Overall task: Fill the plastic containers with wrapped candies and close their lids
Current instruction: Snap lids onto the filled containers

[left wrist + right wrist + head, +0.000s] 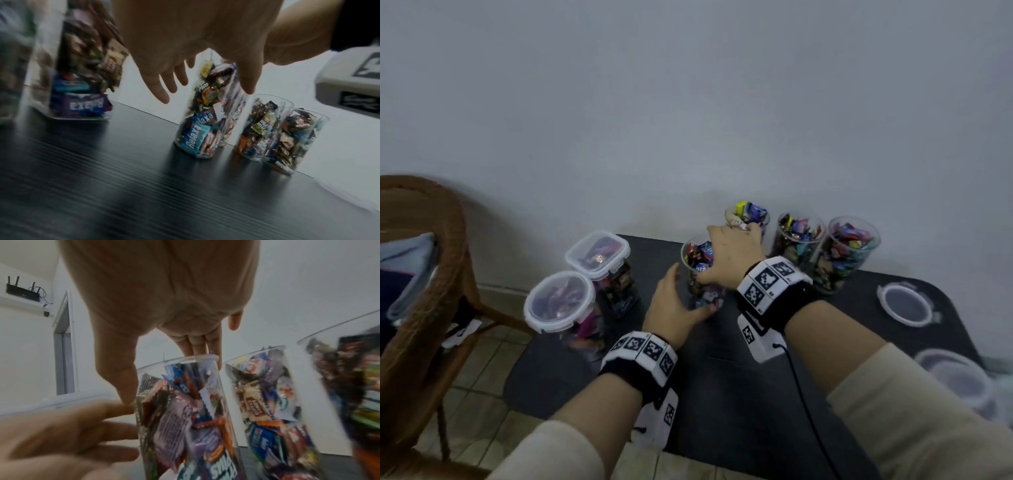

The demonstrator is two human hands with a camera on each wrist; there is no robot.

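**Steadying a full tub before lidding**

Nearest, on the black table (pixel 722 394): a stack of spare lids (pixel 959 380) at the right edge, and further in a single round lid (pixel 907 305) lying flat, well apart from both hands.

Next, the left hand (pixel 674 308): released, fingers (pixel 115 426) straight and spread, tips just touching the left wall of the near open container (pixel 703 296). Holds nothing.

Over that container, the right hand (pixel 732 260): palm down across the mouth, thumb (pixel 121 378) pressed down the near-left wall, the other fingers reaching past the far rim. Looks like a grasp from above on the container, though the fingertips are hidden behind the rim.

Container upright on the table, packed with wrapped candies to the brim, lid not yet on.

Likely step: tamping or shifting this tub clear for closing. Best done by:
- bracing low with the left palm, not fingertips alone;
- pressing stray wrappers below the rim, since any caught edge may stop the lid seating;
- keeping it upright and clear of its neighbours.

Beyond: three more open filled containers (pixel 799 236) near the wall. To the left, two closed containers (pixel 560 301), lids on.
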